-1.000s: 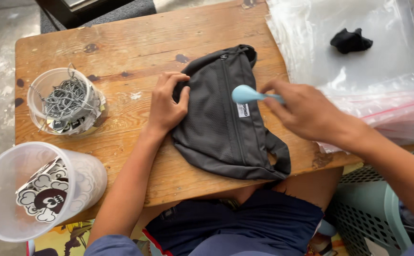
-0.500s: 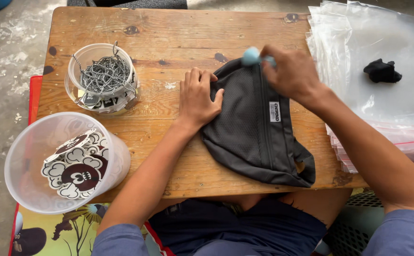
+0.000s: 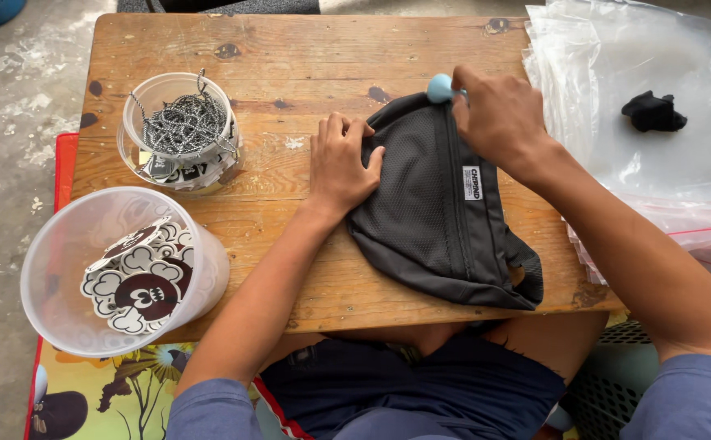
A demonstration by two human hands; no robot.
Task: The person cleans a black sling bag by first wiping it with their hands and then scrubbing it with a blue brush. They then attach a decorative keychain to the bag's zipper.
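1. Two hands work one pouch: our right hand pinches the pale blue zipper pull at its far end.
2. Our left hand presses flat, fingers spread, on the grey pouch.
3. Its zipper runs toward us along the counter.

Two bare forearms are seen, with no watch, ring, bracelet or glove shown on either. The left hand and the right hand are both uncovered, fingers ungloved. Short sleeves in a muted blue-grey fabric are worn, visible at both lower corners of the view: the left sleeve and the right sleeve. The cloth is plain, no print or pattern made out. Dark navy shorts are worn, with a waistband and what looks like a button partly seen at the front. Bare thighs are shown below the shorts' hems.
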